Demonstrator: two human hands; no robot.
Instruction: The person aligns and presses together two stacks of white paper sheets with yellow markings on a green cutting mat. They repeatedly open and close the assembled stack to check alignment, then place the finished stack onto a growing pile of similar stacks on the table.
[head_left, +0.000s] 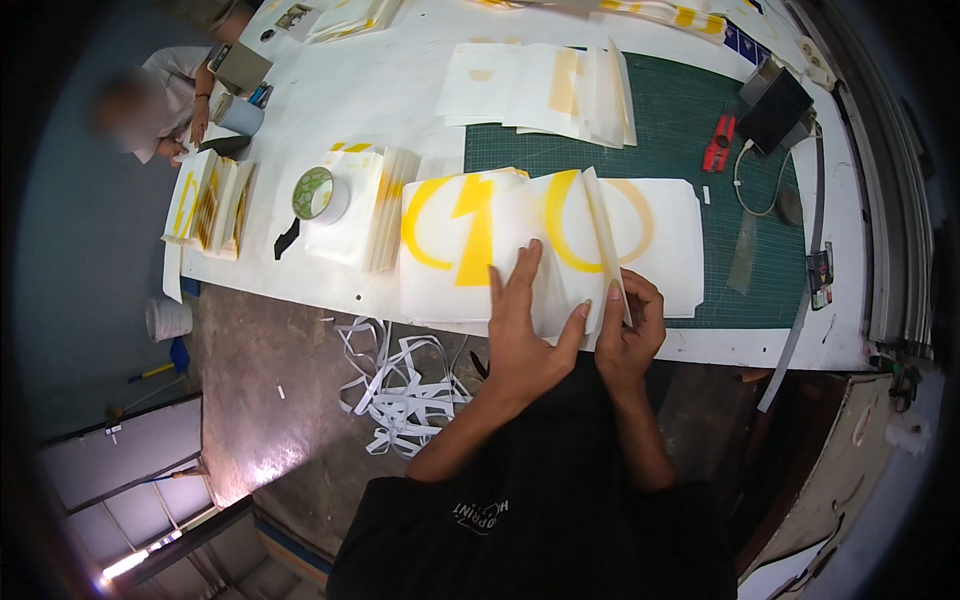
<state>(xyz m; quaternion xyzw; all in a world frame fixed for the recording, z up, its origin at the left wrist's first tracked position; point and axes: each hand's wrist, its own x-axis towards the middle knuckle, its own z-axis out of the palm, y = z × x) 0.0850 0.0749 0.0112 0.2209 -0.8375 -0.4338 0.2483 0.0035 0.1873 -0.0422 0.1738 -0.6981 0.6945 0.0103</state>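
Observation:
A white folded sheet (448,296) printed with yellow shapes lies across the table's near edge, partly on the green cutting mat. Its middle part stands up in a fold. My left hand (528,342) rests on the sheet just left of that fold, fingers spread and nothing gripped. On the fold's other side, my right hand (628,335) pinches the raised edge between thumb and fingers. How many layers it holds I cannot tell.
The green cutting mat (680,110) carries another folded stack (510,95), a red-handled tool (718,143) and a black box (774,102). Left of me, a round container (318,195) sits on a white stack (365,225). White strips (410,390) litter the floor. A person (165,95) works at far left.

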